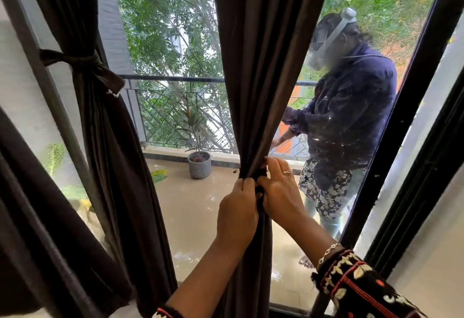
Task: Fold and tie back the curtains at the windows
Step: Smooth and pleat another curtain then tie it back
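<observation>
The middle curtain (261, 66) hung in front of the glass, gathered to a narrow waist at the centre of the window. It looked soft, thick and fairly heavy, so I judged it would slump unless gripped right at that waist. My left hand (237, 207) was closed around the bunched folds from the near side; my right hand (280, 187) pinched them just beside it, fingers (275, 164) curled tight. To the left, another curtain (100, 121) already hung tied with its band (82, 62).
</observation>
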A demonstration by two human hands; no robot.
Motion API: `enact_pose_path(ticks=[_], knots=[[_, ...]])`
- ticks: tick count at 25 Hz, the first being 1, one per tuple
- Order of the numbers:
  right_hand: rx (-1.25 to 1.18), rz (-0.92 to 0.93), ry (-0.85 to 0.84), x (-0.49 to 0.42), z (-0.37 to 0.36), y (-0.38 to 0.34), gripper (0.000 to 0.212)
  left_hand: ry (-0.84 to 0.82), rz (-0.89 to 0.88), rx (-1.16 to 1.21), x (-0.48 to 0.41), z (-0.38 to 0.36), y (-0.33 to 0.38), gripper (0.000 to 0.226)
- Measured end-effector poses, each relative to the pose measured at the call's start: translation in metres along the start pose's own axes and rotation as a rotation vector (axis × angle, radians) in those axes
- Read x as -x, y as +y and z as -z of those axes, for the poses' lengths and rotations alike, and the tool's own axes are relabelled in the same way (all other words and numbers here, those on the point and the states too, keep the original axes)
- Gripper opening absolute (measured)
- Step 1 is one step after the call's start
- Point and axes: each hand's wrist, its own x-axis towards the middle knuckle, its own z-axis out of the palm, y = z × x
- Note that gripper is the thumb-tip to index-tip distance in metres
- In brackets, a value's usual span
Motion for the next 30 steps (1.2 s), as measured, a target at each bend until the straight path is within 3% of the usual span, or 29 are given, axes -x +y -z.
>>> enact_pose_path(ticks=[3,6,8,11,17,19,22,25,27,30], knots=[[-0.273,-0.191,0.053,0.009,0.003,-0.003,0.034,-0.033,0.012,-0.096,-0.004,0.002,-0.005,0.027],[-0.619,-0.568,0.164,0.029,0.011,-0.014,0.038,-0.073,0.033,-0.138,-0.007,0.004,-0.008,0.021],[-0.93,-0.8,0.036,0.04,0.014,-0.028,0.047,-0.128,0.113,-0.139,-0.01,0.007,-0.003,0.021],[-1.157,-1.002,-0.185,0.048,0.012,-0.038,0.05,-0.229,0.156,-0.193,-0.012,0.008,0.0,0.033],[-1.608,-1.295,-0.134,0.034,0.018,-0.028,0.027,-0.418,0.246,-0.011,-0.028,0.013,-0.008,0.031],[-1.613,-1.284,-0.168,0.031,0.019,-0.027,0.03,-0.445,0.279,0.021,-0.025,0.011,-0.007,0.032],[-1.522,-1.215,-0.158,0.028,0.02,-0.03,0.017,-0.425,0.257,0.045,-0.023,0.009,-0.006,0.028],[-1.403,-1.226,-0.089,0.027,0.018,-0.028,0.012,-0.354,0.279,0.332,-0.02,0.01,-0.009,0.022],[-1.32,-1.231,-0.019,0.028,0.016,-0.023,0.014,-0.233,0.356,0.563,-0.016,0.01,-0.012,0.019],[-1.286,-1.206,0.077,0.027,0.015,-0.019,0.016,-0.067,0.399,0.674,-0.01,0.005,-0.012,0.024]])
